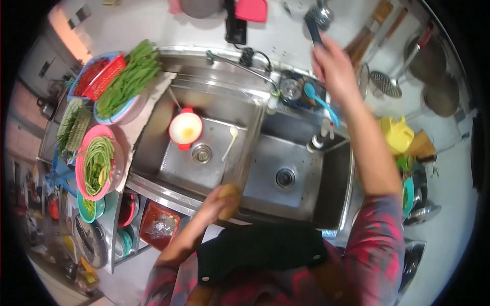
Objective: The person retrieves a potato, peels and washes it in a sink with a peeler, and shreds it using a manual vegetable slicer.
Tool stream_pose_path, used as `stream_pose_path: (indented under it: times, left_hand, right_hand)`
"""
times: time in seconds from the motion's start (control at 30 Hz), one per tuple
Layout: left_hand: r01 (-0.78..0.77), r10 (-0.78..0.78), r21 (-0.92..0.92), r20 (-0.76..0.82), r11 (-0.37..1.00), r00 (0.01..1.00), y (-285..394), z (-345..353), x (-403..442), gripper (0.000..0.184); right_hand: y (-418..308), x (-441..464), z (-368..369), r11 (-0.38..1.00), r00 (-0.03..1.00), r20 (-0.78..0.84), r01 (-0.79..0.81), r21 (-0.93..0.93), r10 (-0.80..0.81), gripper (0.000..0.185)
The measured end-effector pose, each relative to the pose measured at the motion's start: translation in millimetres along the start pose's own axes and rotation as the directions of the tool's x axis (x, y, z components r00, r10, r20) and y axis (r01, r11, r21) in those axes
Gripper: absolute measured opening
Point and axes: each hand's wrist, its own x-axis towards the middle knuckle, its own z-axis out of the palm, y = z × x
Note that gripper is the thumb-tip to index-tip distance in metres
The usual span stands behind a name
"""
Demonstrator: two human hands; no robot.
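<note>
My left hand (pixel 210 206) is wrapped round a yellowish-brown, potato-like item (pixel 229 202) at the front edge of the double sink (pixel 245 148). Raised at the upper right, my right hand (pixel 334 66) grips the dark handle (pixel 313 29) of a utensil whose far end is unclear near the wall. Below that hand, a blue spoon (pixel 320 105) rests in a rack behind the right basin. In the left basin lie a red-rimmed bowl (pixel 186 128) and a white spoon (pixel 230 144).
A faucet (pixel 240 68) reaches over the sink's back. Left of it stand leafy greens (pixel 130 79) in a basin and a pink basket (pixel 81 171) of green beans. Ladles and a skimmer (pixel 385 84) hang at the right, above a yellow container (pixel 396 134).
</note>
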Motion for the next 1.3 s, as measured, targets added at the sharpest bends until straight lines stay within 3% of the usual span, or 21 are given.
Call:
stream_pose_path:
  times: [0.03,0.1,0.17,0.23,0.3,0.4,0.47,0.5,0.57,0.63,0.67,0.77,0.8,0.87,0.9,0.93,1.0,1.07,1.13,1.2,1.3]
  left_hand:
    - [-0.003,-0.006,0.108,0.081,0.994,0.997,6.1,18.8,16.7,0.051]
    - [-0.150,0.094,0.210,0.253,0.966,0.963,14.7,62.6,59.6,0.054]
    - [-0.259,0.073,0.490,0.367,0.832,0.927,42.5,124.9,100.4,0.063]
    - [-0.375,0.079,0.629,0.446,0.681,0.891,60.3,185.5,137.8,0.065]
    - [-0.515,0.113,0.687,0.541,0.513,0.833,53.0,222.5,188.4,0.061]
    - [-0.582,0.070,0.745,0.595,0.326,0.801,52.5,247.9,219.7,0.058]
    - [-0.530,0.009,0.771,0.564,0.352,0.826,55.9,258.1,217.1,0.055]
    - [-0.501,-0.025,0.785,0.546,0.365,0.838,58.2,259.8,215.3,0.054]
    - [-0.533,-0.026,0.775,0.574,0.340,0.819,58.0,264.8,220.7,0.052]
    - [-0.514,-0.020,0.793,0.550,0.328,0.835,55.5,271.9,220.4,0.050]
    - [-0.502,-0.014,0.809,0.531,0.307,0.847,55.1,276.0,218.2,0.048]
    - [-0.467,0.101,0.799,0.466,0.378,0.879,31.2,255.8,214.1,0.051]
    - [-0.351,0.049,0.723,0.403,0.595,0.914,15.6,238.5,210.6,0.049]
    - [-0.013,-0.104,0.413,0.259,0.910,0.960,-27.7,207.4,201.2,0.046]
    - [0.181,-0.215,0.181,0.191,0.967,0.958,-48.9,194.9,203.1,0.046]
    - [0.294,-0.302,0.072,0.171,0.953,0.938,-72.5,179.0,217.9,0.046]
    - [0.495,-0.470,-0.157,0.171,0.855,0.866,-126.5,152.3,251.0,0.046]
    - [0.540,-0.493,-0.260,0.226,0.801,0.840,-164.0,142.2,284.7,0.047]
    - [0.550,-0.508,-0.305,0.213,0.777,0.835,-173.7,154.3,301.3,0.045]
    - [0.525,-0.465,-0.308,0.250,0.794,0.849,-176.5,163.7,305.4,0.044]
    - [0.517,-0.473,-0.217,0.227,0.828,0.852,-176.6,148.5,307.8,0.044]
  right_hand:
    - [33.0,-51.0,-21.3,0.993,0.984,-0.152,-0.084,0.085,0.096,0.030]
    - [79.1,-145.1,-59.5,0.995,0.870,-0.486,-0.054,0.082,0.087,0.033]
    - [108.8,-224.1,-102.1,0.970,0.748,-0.637,-0.242,-0.002,0.186,0.028]
    - [118.6,-276.2,-128.3,0.913,0.677,-0.665,-0.407,0.018,0.315,0.016]
    - [107.6,-311.5,-144.2,0.764,0.672,-0.525,-0.643,-0.064,0.522,0.013]
    - [105.1,-357.3,-147.1,0.679,0.645,-0.346,-0.734,-0.033,0.681,0.011]
    - [119.2,-392.8,-135.8,0.695,0.660,-0.240,-0.711,0.108,0.712,0.007]
    - [123.2,-408.1,-125.3,0.642,0.614,-0.188,-0.731,0.232,0.766,0.009]
    - [120.9,-425.8,-108.0,0.636,0.634,-0.086,-0.744,0.203,0.769,0.011]
    - [116.8,-437.7,-98.0,0.509,0.579,0.095,-0.774,0.377,0.810,0.012]
    - [113.9,-437.9,-91.1,0.538,0.655,0.121,-0.699,0.470,0.746,0.009]
    - [113.8,-441.9,-80.3,0.611,0.668,0.333,-0.744,0.271,0.666,0.011]
    - [120.7,-443.2,-83.5,0.747,0.711,0.367,-0.662,0.062,0.600,0.014]
    - [141.0,-444.4,-87.7,0.746,0.758,0.129,-0.652,0.135,0.639,0.016]
    - [150.4,-443.8,-89.2,0.748,0.760,0.005,-0.641,0.171,0.650,0.016]
    - [164.0,-428.6,-96.4,0.758,0.766,-0.069,-0.612,0.227,0.639,0.015]
    - [191.6,-388.3,-111.8,0.785,0.745,-0.295,-0.619,0.031,0.598,0.009]
    - [245.2,-351.7,-118.3,0.840,0.710,-0.450,-0.483,0.248,0.542,0.010]
    - [279.3,-308.8,-112.9,0.830,0.700,-0.459,-0.525,0.188,0.547,0.010]
    - [318.1,-285.8,-87.6,0.909,0.772,-0.490,-0.398,0.122,0.404,0.012]
    - [363.3,-275.4,-65.5,0.933,0.888,-0.400,-0.317,-0.171,0.228,0.015]
